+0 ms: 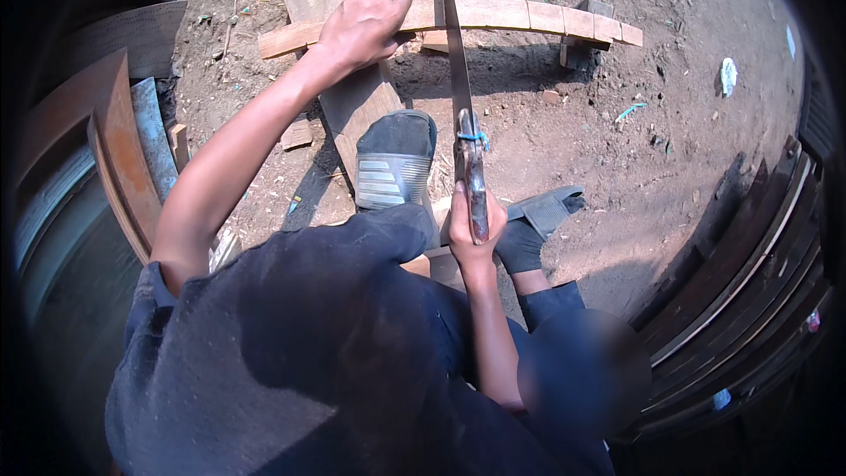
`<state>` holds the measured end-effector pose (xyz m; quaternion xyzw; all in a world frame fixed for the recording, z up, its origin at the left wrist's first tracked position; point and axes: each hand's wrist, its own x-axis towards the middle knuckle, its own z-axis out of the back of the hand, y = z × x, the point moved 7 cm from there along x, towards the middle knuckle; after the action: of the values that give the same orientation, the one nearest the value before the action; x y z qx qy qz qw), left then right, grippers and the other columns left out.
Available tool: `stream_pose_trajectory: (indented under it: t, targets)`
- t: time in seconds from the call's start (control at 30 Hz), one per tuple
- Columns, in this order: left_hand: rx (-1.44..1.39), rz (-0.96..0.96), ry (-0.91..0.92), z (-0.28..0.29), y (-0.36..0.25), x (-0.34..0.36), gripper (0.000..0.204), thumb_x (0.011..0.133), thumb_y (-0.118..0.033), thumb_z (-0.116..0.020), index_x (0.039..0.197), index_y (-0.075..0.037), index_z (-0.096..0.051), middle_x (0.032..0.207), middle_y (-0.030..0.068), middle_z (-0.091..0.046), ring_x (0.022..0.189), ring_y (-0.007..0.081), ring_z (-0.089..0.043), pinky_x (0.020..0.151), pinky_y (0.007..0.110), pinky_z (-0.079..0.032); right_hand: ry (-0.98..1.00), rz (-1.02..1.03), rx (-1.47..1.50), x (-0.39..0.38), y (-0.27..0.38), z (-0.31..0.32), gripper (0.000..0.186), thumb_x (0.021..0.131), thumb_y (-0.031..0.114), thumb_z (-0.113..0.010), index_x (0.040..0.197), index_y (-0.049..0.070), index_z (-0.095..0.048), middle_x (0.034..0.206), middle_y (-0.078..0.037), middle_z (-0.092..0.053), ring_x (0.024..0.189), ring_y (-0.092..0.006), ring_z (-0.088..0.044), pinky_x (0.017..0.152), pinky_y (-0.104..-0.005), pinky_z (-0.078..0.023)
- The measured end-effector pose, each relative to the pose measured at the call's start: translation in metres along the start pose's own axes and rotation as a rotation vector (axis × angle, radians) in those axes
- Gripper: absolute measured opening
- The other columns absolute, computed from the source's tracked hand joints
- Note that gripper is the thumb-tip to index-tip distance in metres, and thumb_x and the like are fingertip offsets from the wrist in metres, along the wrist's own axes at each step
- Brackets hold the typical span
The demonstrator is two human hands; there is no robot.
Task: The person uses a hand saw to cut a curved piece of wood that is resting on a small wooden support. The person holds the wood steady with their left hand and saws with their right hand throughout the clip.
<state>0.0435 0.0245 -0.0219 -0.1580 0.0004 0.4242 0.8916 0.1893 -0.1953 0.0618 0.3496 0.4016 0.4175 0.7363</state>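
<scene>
A long, narrow strip of light wood [507,15] lies crosswise at the top of the head view, with several thin lines across its right part. My left hand [363,25] is closed over the strip left of its middle. In my right hand [461,227] is the worn handle of a handsaw [477,185], with a blue tie wrapped near the blade. The saw's blade points away from me and crosses the strip just right of my left hand. Whether its teeth have entered the wood cannot be made out.
Under the strip are a plank [359,110] at left and a wooden block [577,54] at right. My sandalled foot [395,154] rests on the plank. Wooden frames [119,115] stand at left, and long dark boards [740,273] are stacked at right on dirt ground.
</scene>
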Motion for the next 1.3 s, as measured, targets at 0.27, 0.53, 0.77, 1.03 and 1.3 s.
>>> stream_pose_trajectory:
  t: [0.27, 0.53, 0.77, 1.03, 1.3]
  targets:
    - [0.027, 0.008, -0.008, -0.001, 0.006, 0.002, 0.046, 0.067, -0.013, -0.074, 0.1, -0.002, -0.045, 0.097, 0.0141, -0.055, 0.095, 0.0328, -0.058, 0.081, 0.041, -0.052, -0.031, 0.001, 0.034, -0.011, 0.009, 0.003, 0.015, 0.086, 0.004, -0.059, 0.075, -0.005, -0.057, 0.057, -0.011, -0.051, 0.049, -0.0147, -0.05, 0.048, -0.032, -0.038]
    - [0.016, 0.006, 0.016, 0.005, -0.003, 0.004, 0.043, 0.069, -0.014, -0.073, 0.099, -0.002, -0.045, 0.097, 0.0142, -0.056, 0.095, 0.0327, -0.058, 0.081, 0.041, -0.052, 0.003, -0.033, 0.147, 0.046, 0.024, -0.013, 0.019, 0.088, 0.005, -0.059, 0.071, -0.003, -0.054, 0.057, -0.007, -0.049, 0.05, -0.0117, -0.044, 0.048, -0.0315, -0.034]
    - [0.013, 0.029, -0.004, 0.004, -0.002, 0.0, 0.044, 0.068, -0.015, -0.074, 0.098, -0.002, -0.045, 0.096, 0.0139, -0.055, 0.094, 0.0322, -0.058, 0.08, 0.041, -0.052, 0.073, -0.083, -0.062, -0.027, 0.035, 0.024, 0.005, 0.085, 0.0, -0.06, 0.082, -0.004, -0.061, 0.061, -0.011, -0.057, 0.053, -0.0137, -0.057, 0.05, -0.0293, -0.043]
    - [0.001, 0.024, -0.02, 0.007, 0.011, 0.01, 0.039, 0.067, -0.008, -0.069, 0.098, -0.001, -0.045, 0.096, 0.0134, -0.054, 0.094, 0.0322, -0.056, 0.079, 0.042, -0.051, 0.016, -0.053, 0.132, 0.04, 0.041, 0.0, 0.015, 0.087, 0.004, -0.06, 0.074, -0.001, -0.055, 0.057, -0.005, -0.051, 0.052, -0.0064, -0.043, 0.047, -0.027, -0.034]
    - [-0.007, 0.01, -0.051, 0.006, 0.01, 0.007, 0.039, 0.065, -0.007, -0.069, 0.096, -0.001, -0.045, 0.095, 0.0136, -0.054, 0.094, 0.0323, -0.056, 0.078, 0.042, -0.05, 0.049, -0.002, -0.036, -0.036, 0.037, 0.032, 0.002, 0.082, -0.002, -0.061, 0.081, -0.003, -0.061, 0.057, -0.011, -0.053, 0.051, -0.0092, -0.053, 0.049, -0.0285, -0.042]
